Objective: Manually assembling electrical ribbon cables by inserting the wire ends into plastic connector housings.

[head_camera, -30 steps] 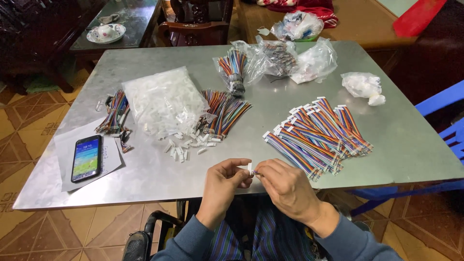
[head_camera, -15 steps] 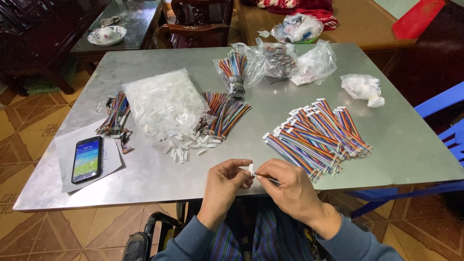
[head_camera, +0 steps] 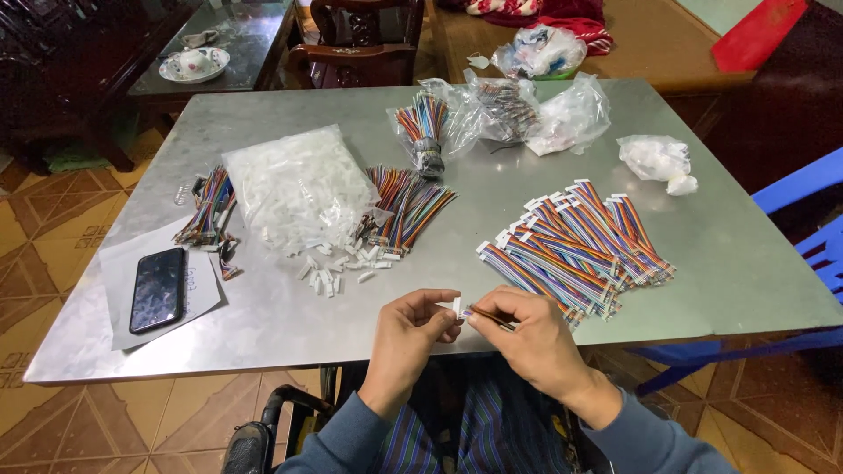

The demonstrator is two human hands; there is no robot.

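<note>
My left hand [head_camera: 411, 332] pinches a small white plastic connector [head_camera: 457, 305] at the near table edge. My right hand [head_camera: 527, 333] meets it from the right, holding the end of a rainbow ribbon cable [head_camera: 492, 318] against the connector. Just beyond my right hand lies a fanned stack of rainbow ribbon cables with white ends [head_camera: 575, 246]. A clear bag of white connectors [head_camera: 299, 189] sits at centre left, with loose white connectors [head_camera: 338, 268] spilled in front of it and a bundle of bare-ended ribbon cables [head_camera: 408, 204] beside it.
A black phone [head_camera: 159, 289] lies on a paper sheet at the left edge, near another small cable bundle [head_camera: 207, 207]. Bagged cable bundles [head_camera: 479, 110] and a crumpled white bag [head_camera: 659, 160] sit at the back. A blue chair [head_camera: 803, 202] stands right of the metal table [head_camera: 738, 263].
Both hands have stayed together at the near edge; the fingers have shifted slightly around the connector and cable end. Nothing else on the table has moved.
</note>
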